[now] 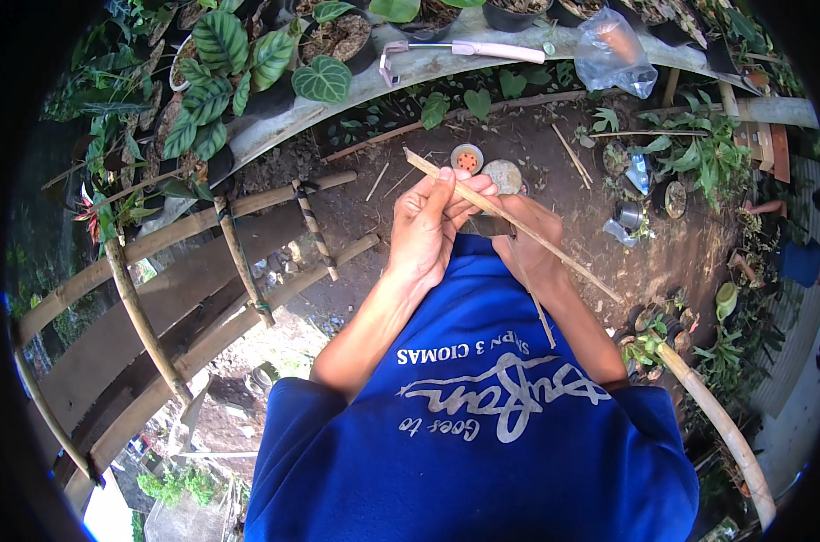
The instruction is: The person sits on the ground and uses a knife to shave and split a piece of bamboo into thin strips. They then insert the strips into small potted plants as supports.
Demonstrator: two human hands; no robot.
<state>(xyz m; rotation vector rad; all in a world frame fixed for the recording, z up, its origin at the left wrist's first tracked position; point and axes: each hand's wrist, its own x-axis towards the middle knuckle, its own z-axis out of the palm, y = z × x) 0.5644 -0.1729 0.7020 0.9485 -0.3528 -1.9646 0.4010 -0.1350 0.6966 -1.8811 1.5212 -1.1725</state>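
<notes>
My left hand (425, 226) is closed in a pinch on a thin split wooden stick (554, 248), thumb on top. The stick slants from beyond the left fingers down to the right, passing over my right hand (529, 237). My right hand is closed, its fingers mostly hidden under the stick. A dark flat piece (488, 227) shows between the two hands; its kind cannot be made out. From beside the right hand a thin sliver (538, 312) hangs down in front of the blue shirt (482, 307), partly split or loose-looking.
Potted plants (324, 79) line a curved ledge (274, 126) at the far side, with a pink-handled holder (496, 51) and a clear plastic bag (616, 54). A pole frame (238, 253) stands left. Small round containers (467, 159) sit on the soil ahead; a bamboo pole (717, 415) runs right.
</notes>
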